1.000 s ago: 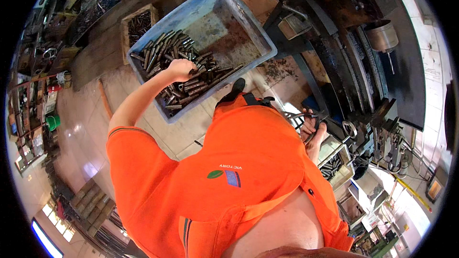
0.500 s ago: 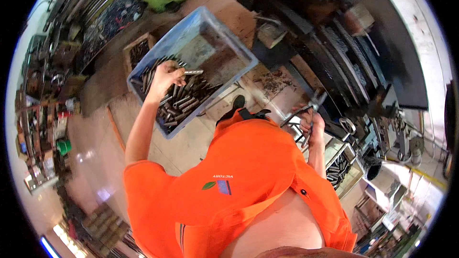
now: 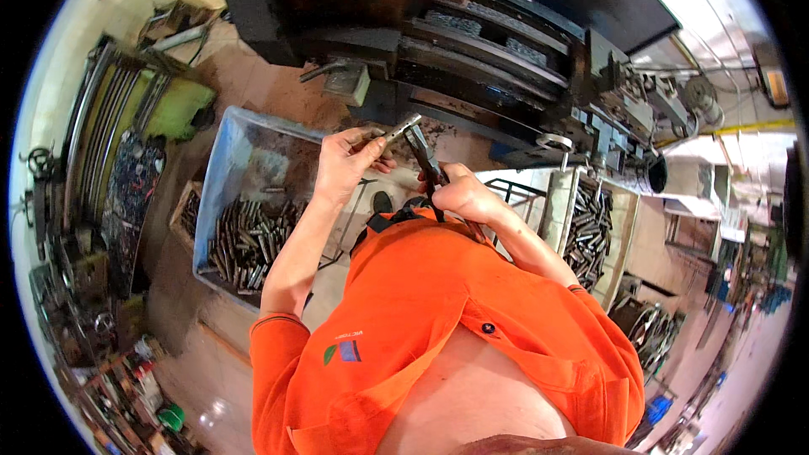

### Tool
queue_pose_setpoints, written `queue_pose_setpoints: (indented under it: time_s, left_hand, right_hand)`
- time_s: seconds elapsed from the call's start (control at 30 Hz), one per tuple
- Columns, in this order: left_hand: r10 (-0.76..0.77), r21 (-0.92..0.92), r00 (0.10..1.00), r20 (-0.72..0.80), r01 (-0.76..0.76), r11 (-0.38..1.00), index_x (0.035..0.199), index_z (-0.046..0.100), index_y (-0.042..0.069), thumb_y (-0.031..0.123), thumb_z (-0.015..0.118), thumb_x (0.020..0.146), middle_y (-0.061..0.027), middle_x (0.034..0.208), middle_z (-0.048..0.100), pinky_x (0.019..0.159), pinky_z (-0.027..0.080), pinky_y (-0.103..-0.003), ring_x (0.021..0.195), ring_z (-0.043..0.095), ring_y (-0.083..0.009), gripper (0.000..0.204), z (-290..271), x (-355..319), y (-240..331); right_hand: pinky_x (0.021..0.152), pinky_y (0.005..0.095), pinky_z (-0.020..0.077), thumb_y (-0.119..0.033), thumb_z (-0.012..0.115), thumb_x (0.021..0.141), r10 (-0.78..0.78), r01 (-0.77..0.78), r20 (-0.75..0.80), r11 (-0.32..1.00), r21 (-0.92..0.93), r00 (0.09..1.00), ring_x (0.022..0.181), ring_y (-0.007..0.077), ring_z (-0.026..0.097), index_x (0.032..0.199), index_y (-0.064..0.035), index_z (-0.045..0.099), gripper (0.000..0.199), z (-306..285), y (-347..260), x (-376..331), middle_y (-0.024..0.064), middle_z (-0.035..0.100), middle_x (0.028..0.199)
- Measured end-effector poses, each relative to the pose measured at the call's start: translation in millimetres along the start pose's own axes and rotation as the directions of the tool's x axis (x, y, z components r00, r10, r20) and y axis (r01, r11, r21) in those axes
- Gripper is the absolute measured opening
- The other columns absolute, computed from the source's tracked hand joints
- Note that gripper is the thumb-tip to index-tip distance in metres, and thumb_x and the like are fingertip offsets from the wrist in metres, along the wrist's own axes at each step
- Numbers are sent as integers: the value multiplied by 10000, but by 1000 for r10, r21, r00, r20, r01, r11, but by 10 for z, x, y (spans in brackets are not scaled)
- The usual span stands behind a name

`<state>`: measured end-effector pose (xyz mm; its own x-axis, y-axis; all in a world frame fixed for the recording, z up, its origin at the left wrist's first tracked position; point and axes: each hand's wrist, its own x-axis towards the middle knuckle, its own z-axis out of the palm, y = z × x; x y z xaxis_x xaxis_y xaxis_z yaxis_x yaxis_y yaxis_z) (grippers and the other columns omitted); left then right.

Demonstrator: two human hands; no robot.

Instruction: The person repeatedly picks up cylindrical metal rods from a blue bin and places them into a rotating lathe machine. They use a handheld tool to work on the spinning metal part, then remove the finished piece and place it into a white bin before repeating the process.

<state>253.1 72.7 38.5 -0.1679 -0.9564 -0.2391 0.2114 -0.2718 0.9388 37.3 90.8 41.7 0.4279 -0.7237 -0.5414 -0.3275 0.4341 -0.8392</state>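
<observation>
My left hand point(image 3: 349, 162) is closed, pinching a short metal rod point(image 3: 405, 129) with small holes along its side. The rod points up and to the right, away from the fingers. In my right hand point(image 3: 460, 194) is a dark pair of pliers point(image 3: 426, 160), its head reaching up to the rod's far end. Whether the jaws grip the rod or only meet it, I cannot tell. Below and left of my left hand stands a blue plastic crate point(image 3: 206, 211), with many similar metal rods point(image 3: 249, 240) heaped in its near part.
A dark lathe point(image 3: 489, 67) stretches across the far side. To the right, a pale box point(image 3: 552, 211) holds more metal pieces point(image 3: 590, 232). A small wooden box point(image 3: 184, 215) adjoins the crate's left side. A green machine base point(image 3: 181, 109) stands at the far left.
My left hand has lifted the rod out from over the crate toward the middle. My right hand has brought the pliers up and left to the rod. The view has turned right.
</observation>
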Motion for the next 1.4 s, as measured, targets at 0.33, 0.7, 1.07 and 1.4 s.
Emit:
queue_pose_setpoints:
  time_s: [0.33, 0.7, 1.07, 1.4]
  left_hand:
    - [-140, 111, 963, 229, 117, 987, 938, 576, -103, 116, 616, 822, -128, 721, 618, 503, 519, -264, 619, 638, -193, 251, 203, 400, -49]
    - [-220, 107, 860, 459, 193, 975, 957, 551, -71, 189, 608, 834, -115, 721, 612, 508, 494, -256, 606, 623, -178, 293, 372, 824, -160]
    - [-256, 198, 708, 658, 165, 966, 1194, 410, -56, 244, 693, 773, -110, 1122, 504, 892, 409, -306, 1049, 494, -192, 590, 1184, 944, -559]
    - [-299, 96, 796, 527, 294, 951, 1078, 482, -14, 41, 703, 624, -68, 957, 572, 739, 495, -285, 858, 582, -153, 508, 1968, 1892, -405]
  right_hand:
    - [596, 297, 392, -124, 553, 613, -126, 99, -272, 989, -111, 954, 657, 171, 471, 743, 26, 520, 201, 49, 188, -55, 87, 519, 693]
    - [665, 310, 432, -132, 530, 628, 66, -79, -493, 997, -5, 868, 732, 184, 560, 803, 36, 545, 243, 25, 165, -150, 122, 581, 743]
    - [595, 218, 369, -34, 513, 705, -55, 467, -695, 777, 421, 717, 642, 84, 461, 875, -29, 510, 171, -1197, 205, 380, -1, 510, 722]
    - [537, 264, 364, -126, 548, 636, -89, 460, -774, 844, 275, 627, 632, 114, 378, 802, 10, 458, 233, -2090, -94, 850, 18, 431, 673]
